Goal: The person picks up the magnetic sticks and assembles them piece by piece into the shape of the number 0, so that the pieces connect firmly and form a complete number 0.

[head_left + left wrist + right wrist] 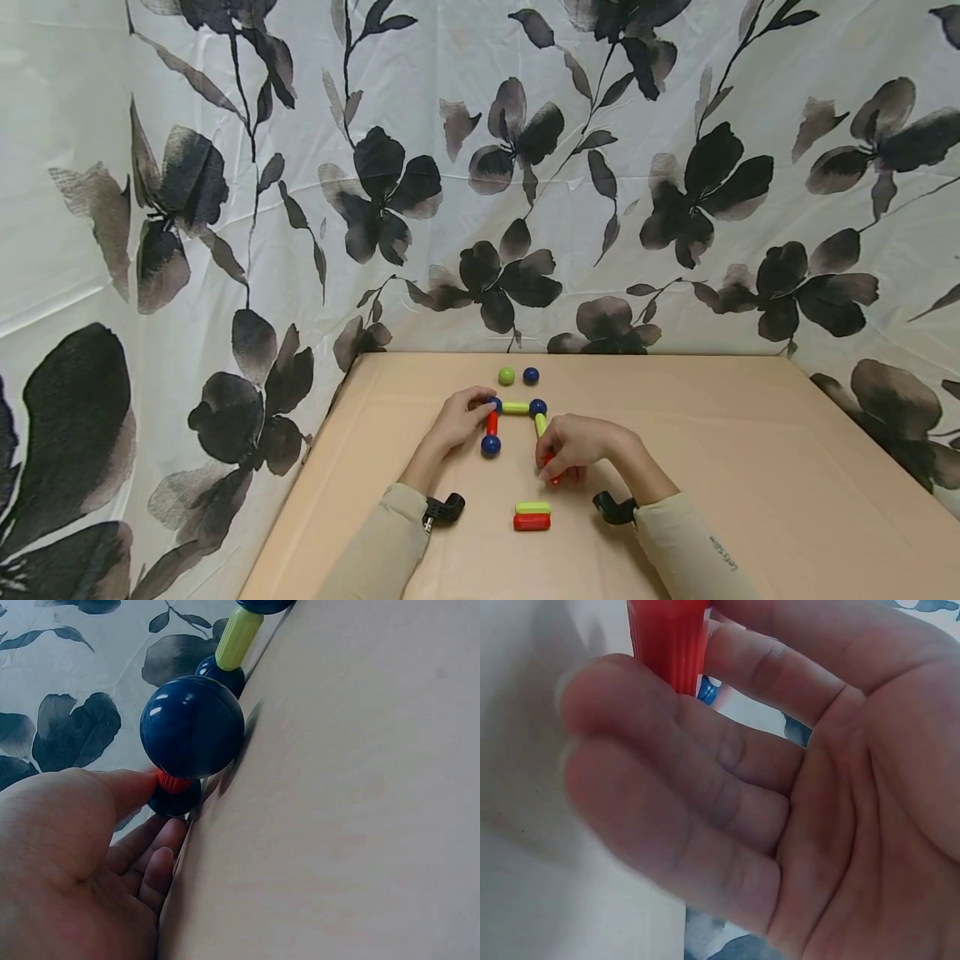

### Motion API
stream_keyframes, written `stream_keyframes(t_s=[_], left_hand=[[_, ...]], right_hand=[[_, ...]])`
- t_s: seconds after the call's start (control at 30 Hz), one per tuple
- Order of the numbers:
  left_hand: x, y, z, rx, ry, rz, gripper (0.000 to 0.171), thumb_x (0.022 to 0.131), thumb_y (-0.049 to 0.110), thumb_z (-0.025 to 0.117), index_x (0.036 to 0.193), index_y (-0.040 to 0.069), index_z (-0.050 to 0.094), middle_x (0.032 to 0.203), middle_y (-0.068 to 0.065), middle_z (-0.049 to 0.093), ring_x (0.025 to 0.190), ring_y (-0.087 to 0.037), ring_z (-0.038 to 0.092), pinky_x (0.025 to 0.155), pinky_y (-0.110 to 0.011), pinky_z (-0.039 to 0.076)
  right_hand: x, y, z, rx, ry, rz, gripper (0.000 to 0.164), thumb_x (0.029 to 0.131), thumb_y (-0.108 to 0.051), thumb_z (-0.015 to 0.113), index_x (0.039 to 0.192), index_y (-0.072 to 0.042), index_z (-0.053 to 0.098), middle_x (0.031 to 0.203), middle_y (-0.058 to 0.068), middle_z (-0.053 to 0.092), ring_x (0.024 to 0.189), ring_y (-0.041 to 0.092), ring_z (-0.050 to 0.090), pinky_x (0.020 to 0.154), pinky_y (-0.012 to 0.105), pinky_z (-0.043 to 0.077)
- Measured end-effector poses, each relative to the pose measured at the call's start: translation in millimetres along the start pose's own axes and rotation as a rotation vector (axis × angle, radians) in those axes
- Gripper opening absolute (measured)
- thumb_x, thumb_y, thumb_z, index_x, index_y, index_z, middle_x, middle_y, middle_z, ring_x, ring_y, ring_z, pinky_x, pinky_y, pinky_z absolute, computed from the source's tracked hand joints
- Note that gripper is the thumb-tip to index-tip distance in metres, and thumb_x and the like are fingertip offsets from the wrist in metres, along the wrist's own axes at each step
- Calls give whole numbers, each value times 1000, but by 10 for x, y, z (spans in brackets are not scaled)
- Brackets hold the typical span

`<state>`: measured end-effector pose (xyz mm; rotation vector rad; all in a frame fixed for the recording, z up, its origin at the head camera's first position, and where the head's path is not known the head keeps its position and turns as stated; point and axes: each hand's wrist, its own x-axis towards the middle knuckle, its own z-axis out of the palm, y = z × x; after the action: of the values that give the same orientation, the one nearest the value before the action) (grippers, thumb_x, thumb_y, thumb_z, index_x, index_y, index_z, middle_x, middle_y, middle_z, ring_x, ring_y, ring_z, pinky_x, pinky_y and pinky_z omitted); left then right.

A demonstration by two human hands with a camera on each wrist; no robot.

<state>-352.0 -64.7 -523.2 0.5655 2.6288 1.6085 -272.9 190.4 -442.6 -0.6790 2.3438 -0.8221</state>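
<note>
A partly joined frame of magnetic balls and rods lies on the table. My left hand pinches the blue ball at its far left corner, thumb on one side. From that ball a red rod runs toward me to another blue ball, and a yellow-green rod runs right to a third blue ball. A second yellow-green rod leads from there toward my right hand. That hand grips a ridged red rod, partly hidden by its fingers.
Behind the frame sit a green ball and a blue ball. Nearer me lie a loose yellow-green rod and a loose red rod, side by side. A flower-patterned cloth hangs behind the table.
</note>
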Motion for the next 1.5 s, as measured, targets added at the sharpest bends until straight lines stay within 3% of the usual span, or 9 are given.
stream_keyframes(t_s=[0.7,0.8,0.93,1.1,1.27,1.5], left_hand=[[12,23,13,-15,5,-17,33,105,24,64,134,9,68,125,-6,72,106,-21,63,100,-43,53],[15,32,12,-10,8,-15,32,105,24,64,133,10,68,125,-6,71,107,-21,63,100,-43,53],[21,45,9,-7,11,-17,32,105,24,64,133,10,68,125,-5,71,106,-21,63,100,-43,52],[26,47,10,-5,11,-19,33,105,24,63,134,9,68,124,-5,72,105,-21,62,100,-43,52],[34,30,18,-11,13,-18,33,105,24,64,134,8,68,124,-6,71,105,-21,62,99,-42,52],[41,30,29,-5,19,-19,33,105,24,64,134,9,68,125,-6,71,105,-20,62,97,-41,52]], right_hand=[[42,59,-34,-58,52,31,12,88,-22,84,100,-20,83,75,-1,67,55,16,59,53,29,55],[40,64,-94,-61,115,22,19,90,-24,83,107,-17,83,75,5,70,51,17,59,50,29,54],[80,90,-200,-72,300,-13,23,94,-23,79,113,-12,81,76,11,70,49,17,56,48,28,49],[226,227,-268,-74,520,-17,22,99,-18,72,119,-9,77,99,7,70,65,17,59,54,30,53],[413,453,-250,64,570,-30,23,101,-10,67,123,-7,74,119,11,70,71,22,61,58,30,55],[586,650,-183,217,586,-23,22,100,-10,68,120,-11,77,105,6,71,77,21,57,64,28,50]])
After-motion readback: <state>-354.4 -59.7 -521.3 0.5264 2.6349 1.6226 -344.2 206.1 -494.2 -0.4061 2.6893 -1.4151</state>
